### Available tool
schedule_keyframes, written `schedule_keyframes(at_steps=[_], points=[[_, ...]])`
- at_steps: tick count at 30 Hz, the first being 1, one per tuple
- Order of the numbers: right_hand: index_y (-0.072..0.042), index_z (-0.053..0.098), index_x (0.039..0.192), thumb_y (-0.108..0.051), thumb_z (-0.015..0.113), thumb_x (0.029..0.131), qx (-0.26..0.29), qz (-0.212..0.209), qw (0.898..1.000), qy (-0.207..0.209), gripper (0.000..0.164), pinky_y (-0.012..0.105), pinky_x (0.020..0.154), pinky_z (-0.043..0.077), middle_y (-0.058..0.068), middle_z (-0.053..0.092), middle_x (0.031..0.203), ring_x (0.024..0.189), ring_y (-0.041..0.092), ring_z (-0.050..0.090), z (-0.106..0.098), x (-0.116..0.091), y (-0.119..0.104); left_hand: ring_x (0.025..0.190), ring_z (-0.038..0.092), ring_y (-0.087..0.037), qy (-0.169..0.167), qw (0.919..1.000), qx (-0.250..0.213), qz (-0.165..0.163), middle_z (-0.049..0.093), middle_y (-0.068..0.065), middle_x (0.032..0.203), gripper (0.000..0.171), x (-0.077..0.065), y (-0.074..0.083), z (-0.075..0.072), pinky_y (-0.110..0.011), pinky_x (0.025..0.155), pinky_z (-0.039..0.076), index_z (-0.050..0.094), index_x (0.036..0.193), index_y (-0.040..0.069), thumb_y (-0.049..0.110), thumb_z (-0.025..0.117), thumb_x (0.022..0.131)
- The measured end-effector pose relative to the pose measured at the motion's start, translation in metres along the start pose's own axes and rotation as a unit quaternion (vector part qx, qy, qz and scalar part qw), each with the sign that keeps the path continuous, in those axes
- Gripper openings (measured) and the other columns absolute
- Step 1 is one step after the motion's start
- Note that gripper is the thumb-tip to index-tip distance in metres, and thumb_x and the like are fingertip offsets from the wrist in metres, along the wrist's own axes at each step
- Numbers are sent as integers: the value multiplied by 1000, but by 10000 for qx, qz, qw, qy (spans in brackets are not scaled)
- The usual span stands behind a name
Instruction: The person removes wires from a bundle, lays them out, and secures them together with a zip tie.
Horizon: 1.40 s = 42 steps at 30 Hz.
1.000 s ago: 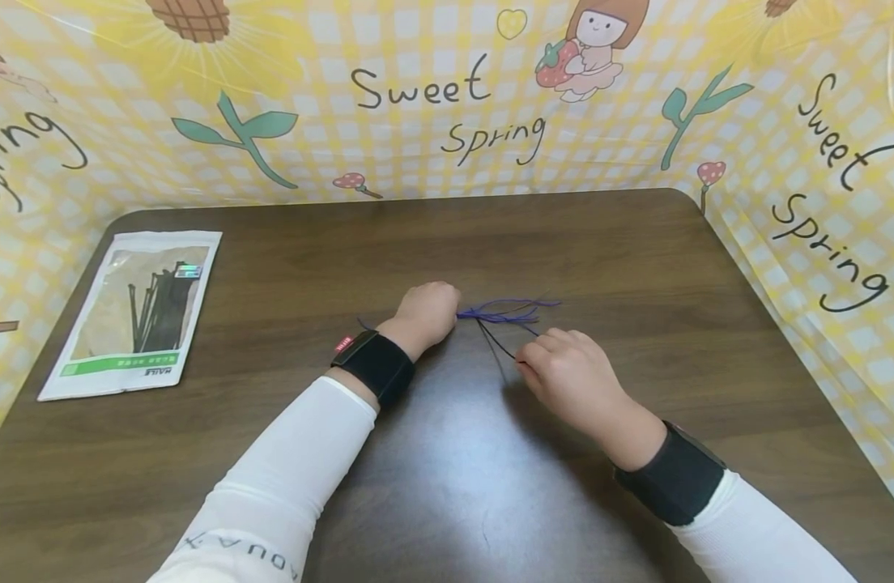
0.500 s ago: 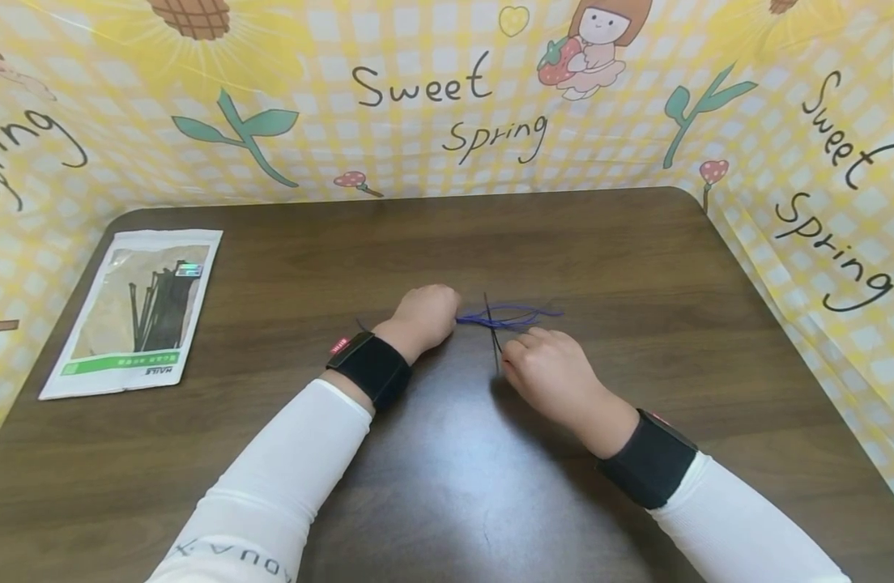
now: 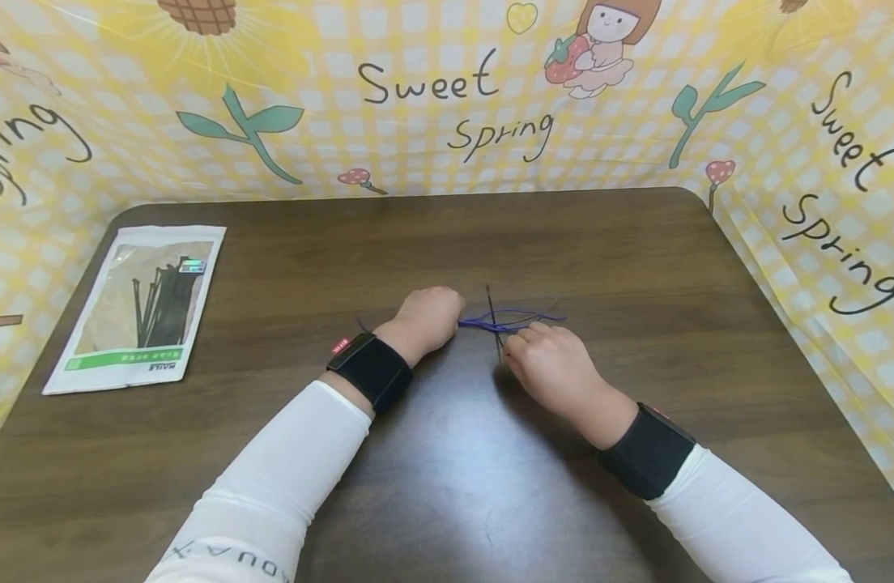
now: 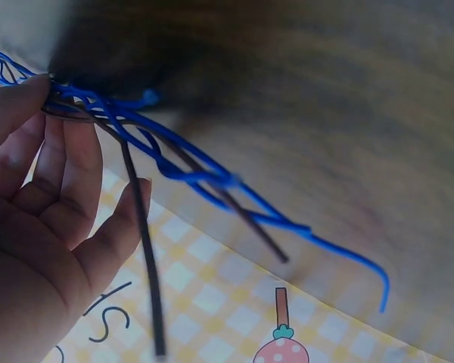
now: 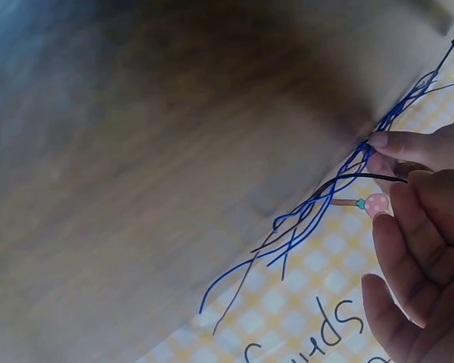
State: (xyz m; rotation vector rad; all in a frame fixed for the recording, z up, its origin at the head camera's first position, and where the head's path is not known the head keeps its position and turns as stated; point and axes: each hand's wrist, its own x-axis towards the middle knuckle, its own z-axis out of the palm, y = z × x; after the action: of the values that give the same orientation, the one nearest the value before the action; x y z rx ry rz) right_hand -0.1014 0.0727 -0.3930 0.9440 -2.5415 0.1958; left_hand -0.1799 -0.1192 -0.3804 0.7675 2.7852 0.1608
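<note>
A loose bundle of blue wires (image 3: 483, 324), with a few brown strands among them, lies left to right above the middle of the table. My left hand (image 3: 428, 318) pinches it between thumb and fingers, seen closely in the left wrist view, where the bundle's ends (image 4: 234, 198) fan out. Across the bundle, just right of that hand, runs a thin black strip (image 3: 492, 308) like a cable tie. Its far part (image 4: 145, 249) sticks out away from me. My right hand (image 3: 552, 364) pinches the near end, and the strip (image 5: 363, 175) curves from its fingertips over the wires.
A white plastic packet (image 3: 129, 316) with a see-through window and black cable ties inside lies on the left of the brown wooden table (image 3: 389, 243). Yellow checked cloth (image 3: 403, 138) with printed flowers and lettering rises behind and beside the table.
My right hand has moved left, closer to the bundle. The black strip, slanting toward that hand earlier, now crosses the wires and reaches past them. My left hand holds nearly the same place.
</note>
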Motion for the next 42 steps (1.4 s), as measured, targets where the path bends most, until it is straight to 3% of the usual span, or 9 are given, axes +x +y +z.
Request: schedule_keyframes(at_steps=[7, 24, 32, 38, 42], points=[[-9, 60, 70, -7, 72, 80, 60, 70, 9999, -47, 16, 33, 57, 50, 2, 65, 70, 67, 22, 59, 1, 2, 3, 93, 65, -27, -6, 10000, 40, 43, 68, -11, 95, 17, -3, 3, 0, -45, 78, 54, 61, 75, 8, 0, 53, 88], [-10, 62, 72, -7, 73, 81, 196, 387, 9971, -628, 14, 30, 55, 48, 0, 66, 73, 66, 19, 58, 4, 9, 3, 90, 65, -25, -74, 10000, -2, 60, 68, -9, 95, 23, -11, 4, 1, -43, 76, 53, 64, 81, 8, -2, 47, 92], [-11, 61, 72, -6, 73, 79, 298, 480, 9963, -644, 15, 32, 53, 47, -1, 65, 72, 65, 20, 57, 4, 11, 4, 91, 65, -24, -62, 9999, 76, 118, 69, -9, 95, 23, -12, 3, 2, -41, 77, 53, 65, 82, 8, -3, 47, 91], [-11, 60, 71, -5, 72, 79, 273, 419, 9972, -550, 16, 32, 54, 48, 0, 64, 71, 66, 21, 58, 5, 10, 4, 88, 65, -24, -217, 9997, 99, 81, 67, -8, 93, 8, -11, 5, -4, -43, 76, 53, 63, 81, 9, 8, 62, 89], [-11, 59, 70, -5, 72, 78, 261, 384, 9973, -561, 17, 32, 55, 48, -1, 64, 71, 68, 20, 59, 5, 11, 4, 82, 61, -21, -499, 9987, -92, -31, 64, -4, 88, 21, -8, 8, -13, -41, 72, 53, 62, 82, 10, 27, 74, 86]])
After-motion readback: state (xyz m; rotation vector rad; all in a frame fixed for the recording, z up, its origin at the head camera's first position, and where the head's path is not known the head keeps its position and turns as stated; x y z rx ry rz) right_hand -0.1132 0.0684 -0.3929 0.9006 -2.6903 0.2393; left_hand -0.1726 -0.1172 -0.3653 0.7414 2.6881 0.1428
